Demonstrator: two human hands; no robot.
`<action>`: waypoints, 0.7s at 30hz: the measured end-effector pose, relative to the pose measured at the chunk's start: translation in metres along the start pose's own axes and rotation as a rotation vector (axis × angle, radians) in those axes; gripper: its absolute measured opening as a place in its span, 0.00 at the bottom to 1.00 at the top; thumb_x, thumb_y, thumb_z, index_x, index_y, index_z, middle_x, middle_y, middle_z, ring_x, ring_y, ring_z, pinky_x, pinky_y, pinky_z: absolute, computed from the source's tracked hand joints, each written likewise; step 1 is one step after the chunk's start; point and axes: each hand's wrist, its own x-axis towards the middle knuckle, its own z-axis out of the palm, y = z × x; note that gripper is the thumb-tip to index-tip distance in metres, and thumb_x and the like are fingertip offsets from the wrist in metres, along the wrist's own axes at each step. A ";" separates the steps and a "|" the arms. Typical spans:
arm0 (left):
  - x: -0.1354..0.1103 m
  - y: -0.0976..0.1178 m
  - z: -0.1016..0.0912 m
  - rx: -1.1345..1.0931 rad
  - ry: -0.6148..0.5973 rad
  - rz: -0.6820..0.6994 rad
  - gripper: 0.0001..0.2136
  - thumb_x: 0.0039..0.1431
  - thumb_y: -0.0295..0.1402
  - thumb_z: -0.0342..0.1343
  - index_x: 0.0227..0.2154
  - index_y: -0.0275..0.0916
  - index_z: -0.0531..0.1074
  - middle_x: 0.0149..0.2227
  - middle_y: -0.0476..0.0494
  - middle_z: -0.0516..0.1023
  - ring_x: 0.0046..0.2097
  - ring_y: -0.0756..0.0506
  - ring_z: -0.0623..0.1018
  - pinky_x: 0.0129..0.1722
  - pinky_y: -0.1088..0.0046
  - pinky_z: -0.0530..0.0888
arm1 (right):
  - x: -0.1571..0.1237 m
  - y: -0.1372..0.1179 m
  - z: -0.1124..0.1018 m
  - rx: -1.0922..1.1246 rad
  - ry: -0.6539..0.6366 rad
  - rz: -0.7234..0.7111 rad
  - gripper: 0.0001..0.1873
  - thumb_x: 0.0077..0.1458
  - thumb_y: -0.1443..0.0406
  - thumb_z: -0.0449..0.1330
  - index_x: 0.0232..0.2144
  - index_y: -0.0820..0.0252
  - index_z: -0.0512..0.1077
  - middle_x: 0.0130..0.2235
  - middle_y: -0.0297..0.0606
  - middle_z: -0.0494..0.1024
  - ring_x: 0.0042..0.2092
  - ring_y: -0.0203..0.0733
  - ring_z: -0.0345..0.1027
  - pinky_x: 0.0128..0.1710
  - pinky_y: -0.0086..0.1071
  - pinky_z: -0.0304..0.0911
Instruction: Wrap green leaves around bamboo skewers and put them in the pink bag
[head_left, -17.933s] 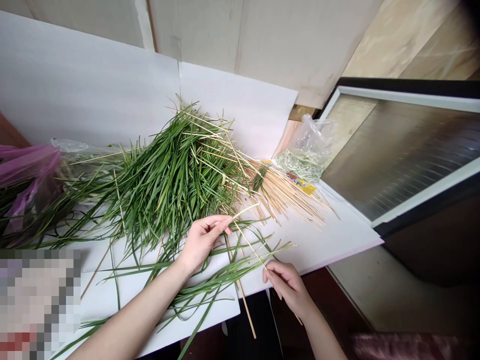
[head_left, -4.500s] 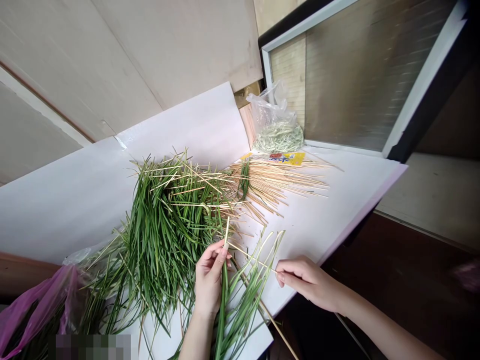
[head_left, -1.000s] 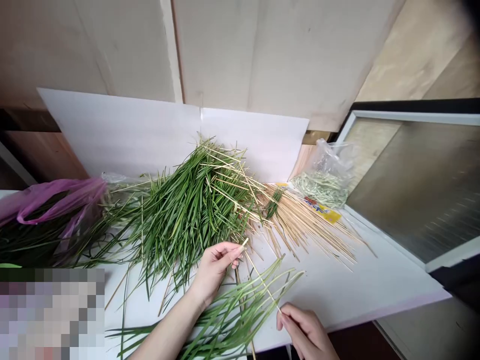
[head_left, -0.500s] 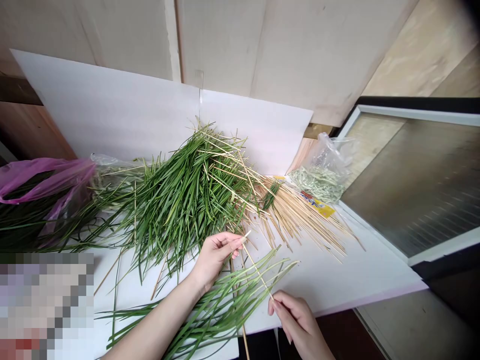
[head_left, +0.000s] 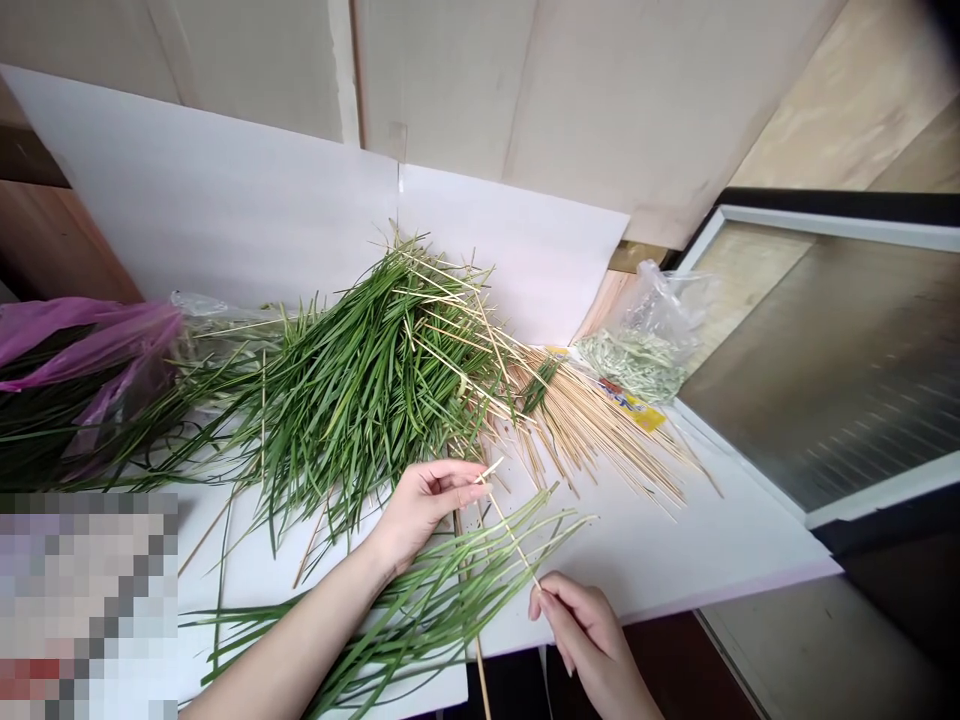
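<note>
Nothing is legible: the yellow label (head_left: 628,404) carries red and blue print (too small and blurred to read).

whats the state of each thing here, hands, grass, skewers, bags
left hand: pinching a thin skewer
right hand: pinching a second skewer
loose grass blades: spread under the skewers, on the white board
grass pile: heaped, skewers mixed in
skewer spread: fanned out loose
clear plastic bag: slumped, holding pale green trimmings
purple plastic bag: crumpled over dark leaves

Head-worn camera, looking forward and down, close above the left hand (head_left: 420,510) and right hand (head_left: 581,625)
</note>
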 end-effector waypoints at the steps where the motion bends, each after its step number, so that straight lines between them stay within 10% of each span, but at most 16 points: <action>1: 0.000 0.001 0.000 0.016 0.007 0.006 0.13 0.46 0.33 0.73 0.37 0.38 0.84 0.32 0.46 0.84 0.32 0.52 0.77 0.37 0.78 0.73 | 0.000 0.001 0.000 0.001 0.004 -0.002 0.27 0.70 0.45 0.51 0.29 0.59 0.69 0.17 0.23 0.52 0.19 0.34 0.44 0.22 0.30 0.41; 21: 0.002 0.000 -0.002 0.010 0.100 0.110 0.11 0.44 0.34 0.74 0.32 0.35 0.84 0.24 0.45 0.81 0.25 0.51 0.76 0.31 0.75 0.74 | -0.002 0.001 0.001 -0.023 0.035 -0.026 0.26 0.71 0.47 0.51 0.28 0.58 0.68 0.17 0.23 0.52 0.19 0.35 0.44 0.23 0.31 0.44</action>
